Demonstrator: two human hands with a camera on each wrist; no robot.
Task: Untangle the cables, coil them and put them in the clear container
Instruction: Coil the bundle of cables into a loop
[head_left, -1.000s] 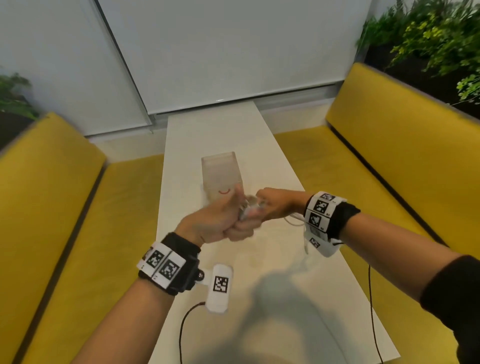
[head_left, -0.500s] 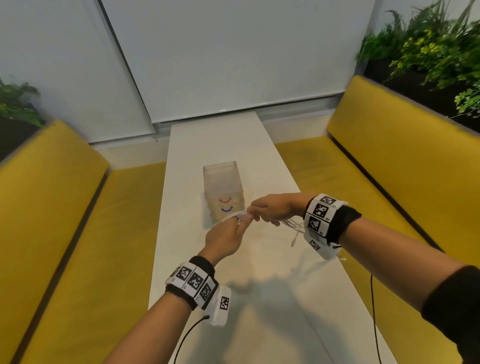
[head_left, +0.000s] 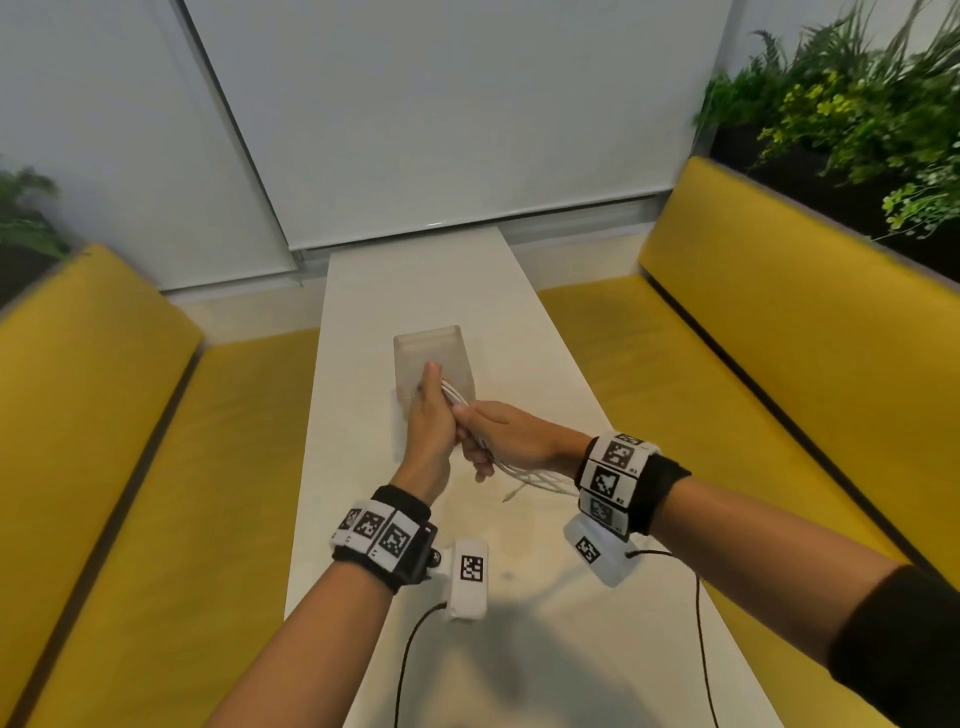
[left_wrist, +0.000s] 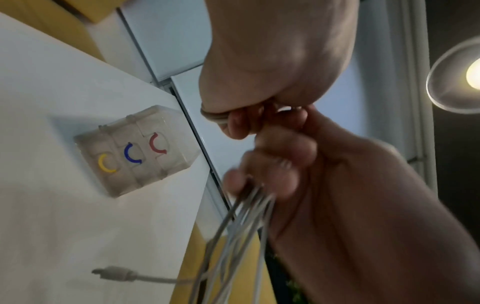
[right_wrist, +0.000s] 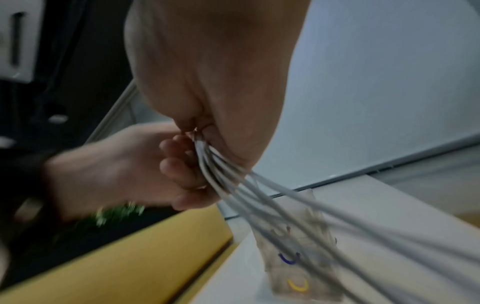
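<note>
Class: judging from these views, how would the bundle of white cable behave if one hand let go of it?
The white cable is probably floppy: loops sag below the right hand and a plug end trails near the table. Gripped only by the left hand, the loops would likely spring apart. It looks light.

clear plastic container (left_wrist: 135, 152), matt white table (head_left: 415, 291)

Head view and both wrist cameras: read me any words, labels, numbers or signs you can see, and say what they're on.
No readable words or numbers anywhere.
Wrist bands: black-and-white square code tags; tiny characters beside them too small to read.
Clear container: red, blue and yellow curved marks, not letters.
White cables: no print visible.
</note>
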